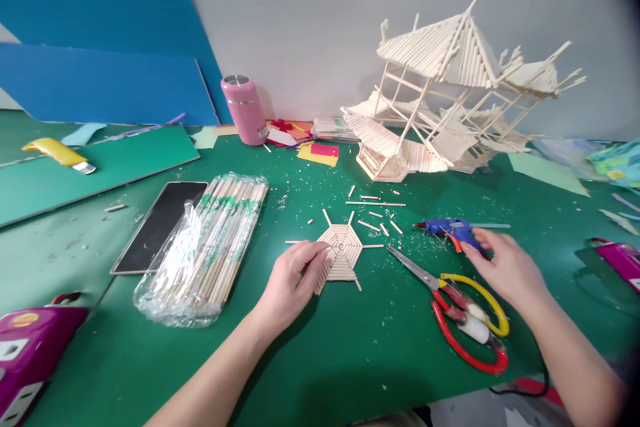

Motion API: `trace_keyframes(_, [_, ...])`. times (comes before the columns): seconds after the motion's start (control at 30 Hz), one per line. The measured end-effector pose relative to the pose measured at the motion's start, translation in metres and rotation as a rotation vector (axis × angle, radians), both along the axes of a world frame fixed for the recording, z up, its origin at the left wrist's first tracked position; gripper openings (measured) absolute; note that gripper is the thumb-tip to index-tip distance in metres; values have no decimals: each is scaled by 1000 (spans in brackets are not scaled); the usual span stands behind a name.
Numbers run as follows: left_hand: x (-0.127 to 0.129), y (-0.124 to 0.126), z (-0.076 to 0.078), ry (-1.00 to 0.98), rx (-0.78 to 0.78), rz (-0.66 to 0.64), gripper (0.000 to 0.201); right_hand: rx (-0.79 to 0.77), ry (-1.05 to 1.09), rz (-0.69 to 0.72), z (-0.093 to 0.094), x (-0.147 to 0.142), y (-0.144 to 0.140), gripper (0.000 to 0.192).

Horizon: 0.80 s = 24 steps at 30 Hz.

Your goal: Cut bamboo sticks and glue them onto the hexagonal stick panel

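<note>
A spiderweb-like panel of thin wooden sticks (345,267) lies flat on the green table, several stick ends jutting past its edge. Over its left side is my left hand (293,277), thumb and forefinger pinched together near the centre; what is between the fingertips is too small to make out. My right hand (510,270) grips the handle of a blue hot glue gun (447,227), which lies on its side with the nozzle pointing left. Scissors (465,310) with red and yellow handles lie slightly open below the glue gun. Cut stick pieces (375,204) are scattered beyond the panel.
A wooden-stick pavilion model (425,93) stands at the back right. To the left, a plastic bag of sticks (220,240) partly covers a dark tablet (160,227). A pink flask (245,110), a yellow utility knife (60,152) and purple power strips (35,353) are around.
</note>
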State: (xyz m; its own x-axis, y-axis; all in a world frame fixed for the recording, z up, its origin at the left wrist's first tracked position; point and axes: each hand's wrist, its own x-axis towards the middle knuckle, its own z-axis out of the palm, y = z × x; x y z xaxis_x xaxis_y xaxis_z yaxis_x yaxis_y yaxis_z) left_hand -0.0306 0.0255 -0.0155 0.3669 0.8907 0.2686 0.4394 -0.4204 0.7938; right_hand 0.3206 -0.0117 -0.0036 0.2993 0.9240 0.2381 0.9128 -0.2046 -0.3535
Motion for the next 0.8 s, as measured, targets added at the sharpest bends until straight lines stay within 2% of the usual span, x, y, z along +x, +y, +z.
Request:
trace_keyframes(0.07, [2,-1,3,22,18,-31,19,119,-5,69,8,-29,-1,37])
trace_keyframes(0.13, [3,-3,5,41,42,-69,19,189,43,229,18,-68,-1,26])
trace_keyframes(0.2, [4,-5,6,65,61,-116,19,180,88,434,24,-109,1,17])
trace_keyframes(0.27, [4,-7,6,89,80,-154,19,158,172,690,25,-143,5,19])
trace_keyframes(0.33, [3,-8,6,105,86,-169,19,162,240,797,22,-164,8,18])
trace_keyframes(0.43, [4,-10,8,93,61,-176,19,169,274,805,14,-172,12,16])
trace_keyframes(0.63, [4,-8,15,59,4,-194,17,149,341,735,5,-162,8,12])
trace_keyframes(0.8, [-7,0,29,136,1,-29,22,115,403,679,-2,-158,-3,11])
